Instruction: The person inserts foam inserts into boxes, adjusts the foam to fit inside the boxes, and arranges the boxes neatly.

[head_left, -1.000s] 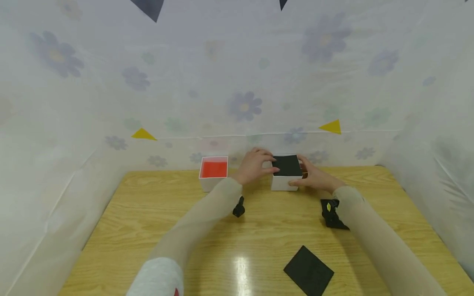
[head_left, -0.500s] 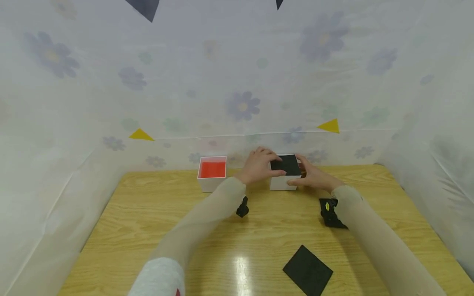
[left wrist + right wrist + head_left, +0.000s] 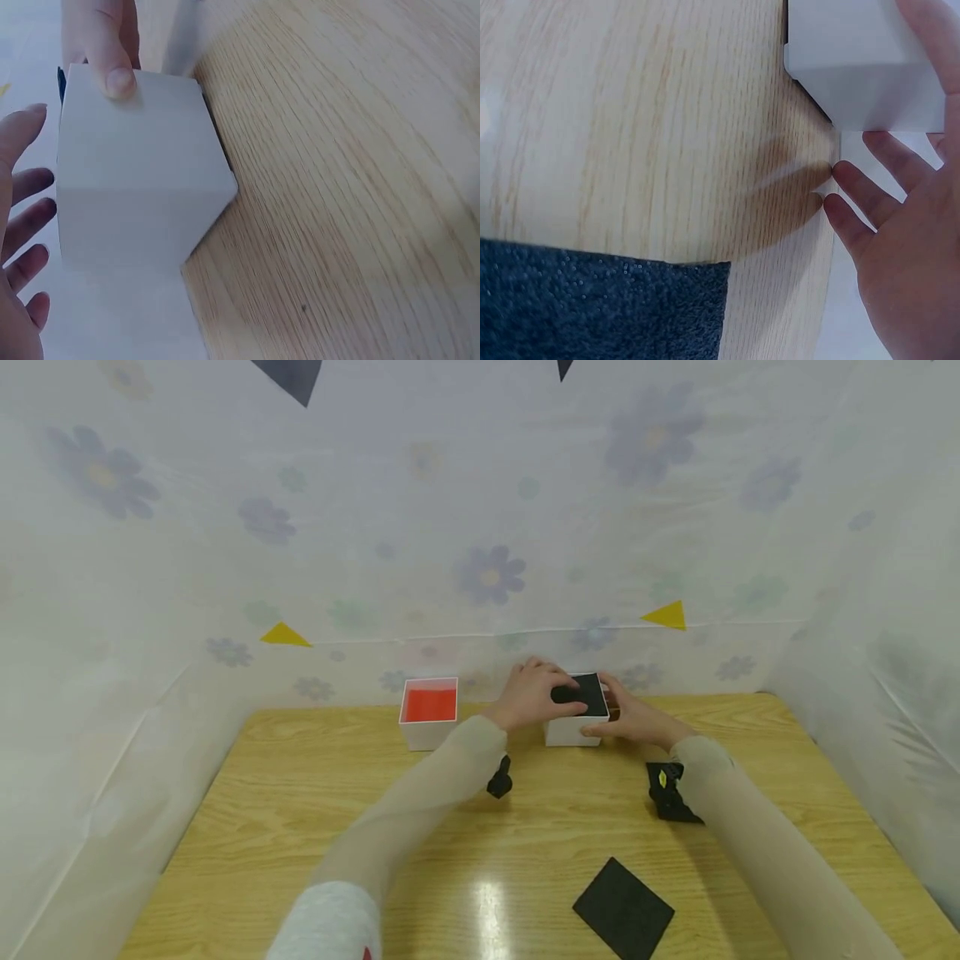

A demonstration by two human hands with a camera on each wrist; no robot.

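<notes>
A white box (image 3: 572, 732) stands at the table's far edge with a black pad (image 3: 587, 694) in its top. My left hand (image 3: 534, 695) reaches over from the left, its fingers lying on the pad. In the left wrist view those fingers (image 3: 22, 217) are straight and spread beside the white box (image 3: 135, 180). My right hand (image 3: 636, 717) cups the box's right side, thumb (image 3: 112, 71) on the front face and fingers at the back corner. The right wrist view shows that hand (image 3: 900, 255) beside the white box (image 3: 862, 60).
A second white box with a red inside (image 3: 429, 710) stands to the left by the wall. A loose black square (image 3: 622, 910) lies on the wooden table (image 3: 300, 810) near the front edge. Flowered sheeting (image 3: 480, 527) closes the back and both sides.
My left hand has slid to the right, from the box's left edge onto the black pad. The right hand has kept its place on the box.
</notes>
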